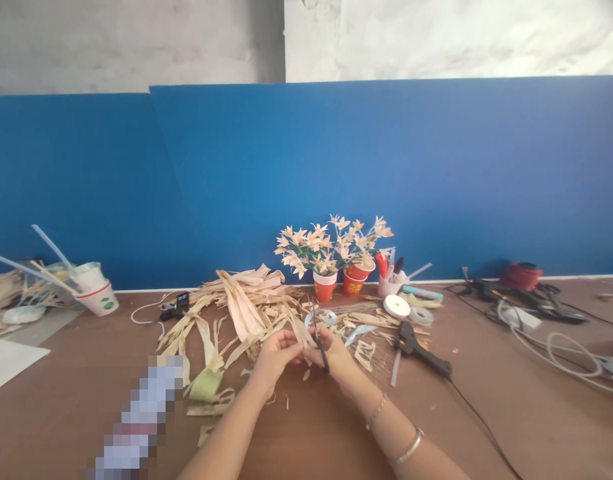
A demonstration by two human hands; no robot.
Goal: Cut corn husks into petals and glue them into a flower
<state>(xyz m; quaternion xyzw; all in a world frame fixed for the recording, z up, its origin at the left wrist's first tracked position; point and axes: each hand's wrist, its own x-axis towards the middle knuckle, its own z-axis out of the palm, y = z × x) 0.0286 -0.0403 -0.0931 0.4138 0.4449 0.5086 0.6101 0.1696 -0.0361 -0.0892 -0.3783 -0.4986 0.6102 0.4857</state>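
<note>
My left hand (272,363) is closed, its fingertips pinching a pale strip of dried corn husk (299,329). Close beside it my right hand (340,357) is wrapped round a pair of scissors (323,357) with dark handles, the blades pointing away from me. Both hands nearly meet over the table, and the strip lies by the blades. Whether the blades are on the strip, I cannot tell. A loose heap of dried husks (243,310) spreads just behind and to the left of my hands. Small scraps lie beneath my fingers.
Pale artificial flowers (336,243) stand in a red cup (325,288) and another red cup (353,283) at the back. Right of my hands lie a black glue gun (421,350) with its cord and a white roll (397,306). Cables (551,353) lie far right; a white cup (100,299) leans left.
</note>
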